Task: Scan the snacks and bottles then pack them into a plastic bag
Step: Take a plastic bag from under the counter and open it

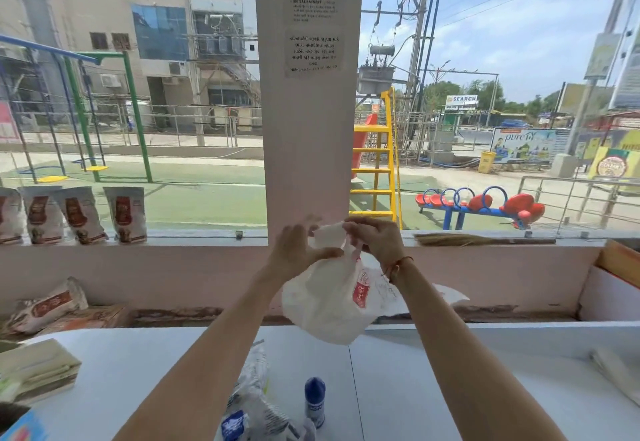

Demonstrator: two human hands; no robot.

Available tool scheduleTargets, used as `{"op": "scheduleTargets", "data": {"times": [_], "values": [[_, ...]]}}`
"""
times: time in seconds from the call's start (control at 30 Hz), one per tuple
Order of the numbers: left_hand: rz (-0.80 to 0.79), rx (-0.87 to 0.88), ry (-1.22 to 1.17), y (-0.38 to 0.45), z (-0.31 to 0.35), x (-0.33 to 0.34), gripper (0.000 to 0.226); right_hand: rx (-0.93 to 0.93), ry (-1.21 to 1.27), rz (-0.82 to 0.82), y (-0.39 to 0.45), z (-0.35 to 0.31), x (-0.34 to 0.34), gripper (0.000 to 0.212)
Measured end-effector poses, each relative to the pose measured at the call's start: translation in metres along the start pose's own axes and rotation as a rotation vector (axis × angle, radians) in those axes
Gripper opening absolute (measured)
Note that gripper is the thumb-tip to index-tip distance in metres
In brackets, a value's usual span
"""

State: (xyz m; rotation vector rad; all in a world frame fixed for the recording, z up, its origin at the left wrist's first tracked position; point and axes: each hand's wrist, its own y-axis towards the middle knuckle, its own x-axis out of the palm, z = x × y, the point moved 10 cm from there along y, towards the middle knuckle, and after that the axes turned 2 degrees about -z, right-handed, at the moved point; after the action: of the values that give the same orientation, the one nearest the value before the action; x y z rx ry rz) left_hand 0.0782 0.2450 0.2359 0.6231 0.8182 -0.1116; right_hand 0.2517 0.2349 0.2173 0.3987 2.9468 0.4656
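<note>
I hold a white plastic bag (329, 305) with a red logo up in the air above the white counter (433, 381). My left hand (298, 250) pinches the bag's top edge with its fingers spread. My right hand (375, 238) grips the bag's handle beside it. Below my arms, a bottle with a blue cap (314, 400) stands on the counter. A clear, crinkled snack packet (254, 402) with blue print lies just left of the bottle.
Several red-and-white pouches (83, 215) lean on the window ledge at left, and one more pouch (48, 305) lies on a carton below. A pale box (38, 369) sits at the counter's left edge. A broom (481, 240) rests on the right ledge. A white pillar (308, 111) stands ahead.
</note>
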Motion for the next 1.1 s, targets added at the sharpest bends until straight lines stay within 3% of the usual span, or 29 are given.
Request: {"op": "scheduleTargets", "data": {"times": [0.1,0.2,0.3,0.37,0.47,0.53,0.6,0.63,0.7,0.83,0.9,1.0,1.03,1.1], "values": [[0.064,-0.032,0.082,0.005,0.002,0.002,0.034,-0.057,-0.102,0.039,0.002,-0.008,-0.006,0.015],[0.21,-0.102,0.049,0.003,-0.004,-0.009,0.028,-0.12,-0.284,0.095,0.0,-0.019,-0.032,0.019],[0.24,-0.375,-0.338,0.011,-0.053,-0.011,0.026,-0.285,-0.667,0.05,0.0,-0.027,-0.048,0.007],[0.126,-0.396,-0.658,0.017,-0.062,0.004,0.029,-0.364,-0.958,0.004,-0.001,-0.023,-0.048,0.01],[-0.028,-0.252,-0.766,0.015,-0.037,0.016,0.031,-0.349,-1.208,0.086,0.001,-0.015,-0.057,0.028],[-0.338,-0.179,-0.734,0.005,-0.014,0.037,0.042,-0.329,-1.275,0.117,0.0,-0.011,-0.059,0.038],[-0.664,-0.213,-0.671,-0.01,0.002,0.062,0.073,-0.308,-1.3,0.042,0.0,-0.002,-0.051,0.047],[-0.703,-0.243,-0.677,-0.011,0.008,0.068,0.086,-0.323,-1.298,-0.009,-0.001,0.002,-0.044,0.051],[-0.545,-0.309,-0.612,0.002,0.011,0.068,0.094,-0.385,-1.27,-0.08,-0.004,0.006,-0.028,0.056],[-0.257,-0.318,-0.189,0.03,-0.001,0.068,0.05,-0.482,-1.22,-0.179,-0.005,0.016,0.002,0.064],[-0.073,-0.306,0.014,0.032,-0.014,0.045,0.033,-0.523,-1.223,-0.159,-0.004,0.017,0.0,0.057],[0.168,-0.296,0.037,0.027,-0.029,0.007,0.017,-0.485,-1.29,-0.026,-0.001,0.019,-0.023,0.03],[0.185,-0.277,0.027,0.027,-0.027,0.002,0.019,-0.455,-1.295,0.01,0.0,0.018,-0.028,0.025],[0.131,-0.196,-0.006,0.03,-0.016,0.005,0.02,-0.398,-1.279,0.048,0.001,0.015,-0.029,0.034]]}}
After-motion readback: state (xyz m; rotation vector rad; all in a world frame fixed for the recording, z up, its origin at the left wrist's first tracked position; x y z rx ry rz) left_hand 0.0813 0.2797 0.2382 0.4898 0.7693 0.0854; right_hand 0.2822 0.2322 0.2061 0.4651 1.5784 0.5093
